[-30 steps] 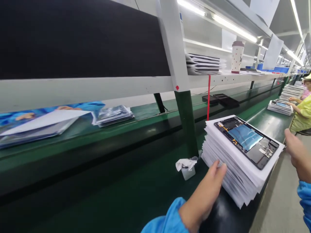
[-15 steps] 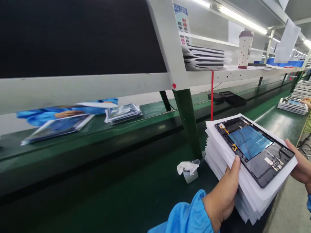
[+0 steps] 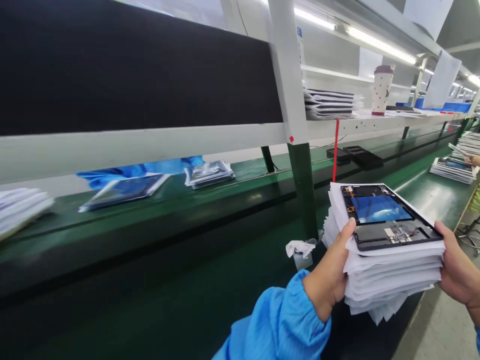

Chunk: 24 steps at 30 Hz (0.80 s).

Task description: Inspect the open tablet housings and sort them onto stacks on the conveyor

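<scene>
A tablet with its back cover off [image 3: 397, 232] lies on top of a tall stack of white paper sheets [image 3: 393, 275], its blue-filmed battery and small circuit boards showing. My left hand [image 3: 332, 270] grips the stack's left side, the thumb on the tablet's near left corner and the other fingers mostly hidden. On the opposite side, my right hand [image 3: 455, 265] holds the stack, its thumb at the tablet's right corner. What lies between the lower sheets is hidden. Left of the stack, a small translucent container [image 3: 303, 261] with crumpled white tissue [image 3: 300, 247] stands on the bench.
The green bench [image 3: 187, 280] runs off to the right. A white-framed shelf [image 3: 150, 150] crosses above it, with a cup [image 3: 382, 90] and papers [image 3: 332, 104]. A co-worker's blue sleeve [image 3: 150, 167] shows behind, near another tablet [image 3: 125, 191]. Black trays [image 3: 362, 156] lie farther back.
The stack and tablet have turned, so the tablet's near edge now faces me more squarely. Both hands have kept their hold. The view has shifted left, bringing a pile of papers in.
</scene>
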### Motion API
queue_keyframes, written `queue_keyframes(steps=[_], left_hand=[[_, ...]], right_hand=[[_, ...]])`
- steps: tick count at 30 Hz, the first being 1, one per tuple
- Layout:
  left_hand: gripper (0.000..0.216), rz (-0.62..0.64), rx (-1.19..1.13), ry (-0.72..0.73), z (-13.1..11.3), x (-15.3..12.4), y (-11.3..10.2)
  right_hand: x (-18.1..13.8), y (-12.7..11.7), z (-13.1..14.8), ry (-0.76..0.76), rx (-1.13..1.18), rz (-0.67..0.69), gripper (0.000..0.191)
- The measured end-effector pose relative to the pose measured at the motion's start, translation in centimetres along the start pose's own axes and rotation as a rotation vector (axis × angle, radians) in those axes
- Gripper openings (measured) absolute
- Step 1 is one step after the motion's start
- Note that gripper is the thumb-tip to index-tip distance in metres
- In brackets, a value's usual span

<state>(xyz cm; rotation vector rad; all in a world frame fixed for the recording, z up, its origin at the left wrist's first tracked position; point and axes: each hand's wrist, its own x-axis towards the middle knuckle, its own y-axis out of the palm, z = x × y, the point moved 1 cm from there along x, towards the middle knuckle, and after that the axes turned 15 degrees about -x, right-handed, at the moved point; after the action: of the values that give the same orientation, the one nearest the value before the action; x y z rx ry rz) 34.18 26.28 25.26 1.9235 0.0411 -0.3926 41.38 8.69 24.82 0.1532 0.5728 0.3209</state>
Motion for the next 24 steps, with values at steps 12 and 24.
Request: queue_keyframes(steps=[12,24], left_hand=[[0.064,0.009,-0.034,-0.085,1.1,-1.2,-0.5],[0.053,0.074,-0.015,0.066,1.8,-3.2,-0.2]], right_hand=[[-1.7,-2.0,-2.5,-0.139,-0.168,0.035,0.048],[-3.7,0.3,-3.9,-0.234,0.049,0.031,0.046]])
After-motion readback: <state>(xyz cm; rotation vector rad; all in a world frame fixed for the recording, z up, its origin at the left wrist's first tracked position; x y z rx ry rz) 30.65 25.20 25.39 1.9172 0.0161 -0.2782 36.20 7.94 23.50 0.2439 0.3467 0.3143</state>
